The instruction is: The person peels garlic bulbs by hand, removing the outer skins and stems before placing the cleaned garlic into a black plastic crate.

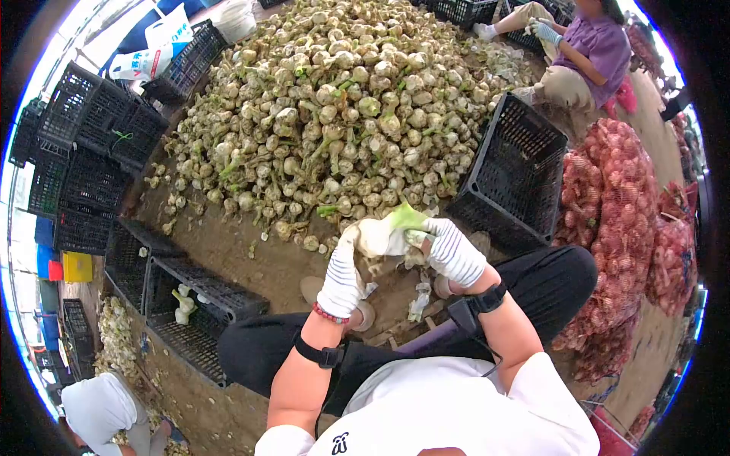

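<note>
white striped gloves cover both my hands; my left hand [340, 280] and right hand [450, 251] pinch one garlic bulb [378, 235] between them, just before the garlic pile [342, 114].

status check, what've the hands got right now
Both shut on one garlic bulb: left hand on the bulb end, right hand at the green stem. Ahead, garlic pile; black crate beside it. Nothing blocking.

Soft, bright daylight falls from above, so shadows are faint. The picture is round and bends things near its rim. The corners are black, with a thin blue glow. The left hand [340, 277] and right hand [454, 251] holding the garlic bulb [376, 235] look sharp. The rim is blurry.
</note>
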The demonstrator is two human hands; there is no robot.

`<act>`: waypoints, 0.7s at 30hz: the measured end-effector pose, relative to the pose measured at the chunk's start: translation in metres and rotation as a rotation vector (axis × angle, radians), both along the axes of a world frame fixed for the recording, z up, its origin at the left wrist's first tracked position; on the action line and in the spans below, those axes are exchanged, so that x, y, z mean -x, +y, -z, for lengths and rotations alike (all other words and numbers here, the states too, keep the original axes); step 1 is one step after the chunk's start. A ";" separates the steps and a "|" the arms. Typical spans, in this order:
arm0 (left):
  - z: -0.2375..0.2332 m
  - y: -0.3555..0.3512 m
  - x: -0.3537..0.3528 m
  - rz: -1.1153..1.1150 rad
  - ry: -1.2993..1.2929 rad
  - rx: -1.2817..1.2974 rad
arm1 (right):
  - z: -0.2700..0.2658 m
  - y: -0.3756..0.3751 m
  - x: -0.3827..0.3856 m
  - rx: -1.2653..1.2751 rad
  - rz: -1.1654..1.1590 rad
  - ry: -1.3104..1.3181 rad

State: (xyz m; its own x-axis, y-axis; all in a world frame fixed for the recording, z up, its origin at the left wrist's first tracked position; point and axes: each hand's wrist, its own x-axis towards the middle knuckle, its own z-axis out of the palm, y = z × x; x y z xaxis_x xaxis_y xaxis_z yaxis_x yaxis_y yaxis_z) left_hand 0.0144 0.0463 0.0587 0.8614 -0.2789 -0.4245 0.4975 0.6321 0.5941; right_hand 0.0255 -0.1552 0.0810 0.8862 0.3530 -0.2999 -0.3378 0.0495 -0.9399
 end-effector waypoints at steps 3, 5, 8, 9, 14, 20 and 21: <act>0.026 0.003 -0.007 -0.015 0.095 -0.030 | 0.008 -0.003 0.006 -0.042 -0.033 0.083; 0.049 0.007 -0.012 -0.152 -0.302 -0.821 | 0.011 -0.002 0.011 -0.164 -0.026 0.125; 0.019 0.010 -0.007 -0.107 -0.795 -1.297 | 0.008 0.002 0.022 -0.133 0.020 0.102; 0.006 0.010 -0.003 0.003 -0.893 -1.526 | 0.008 0.002 0.026 -0.069 -0.011 0.050; 0.010 0.024 0.000 -0.005 -0.407 -0.618 | 0.019 -0.015 0.022 -0.010 0.048 0.174; 0.003 0.023 0.008 0.061 -0.461 -0.541 | 0.087 -0.026 -0.002 0.188 0.051 0.199; 0.005 0.023 0.008 0.060 -0.477 -0.559 | 0.102 -0.023 -0.004 0.288 0.041 0.158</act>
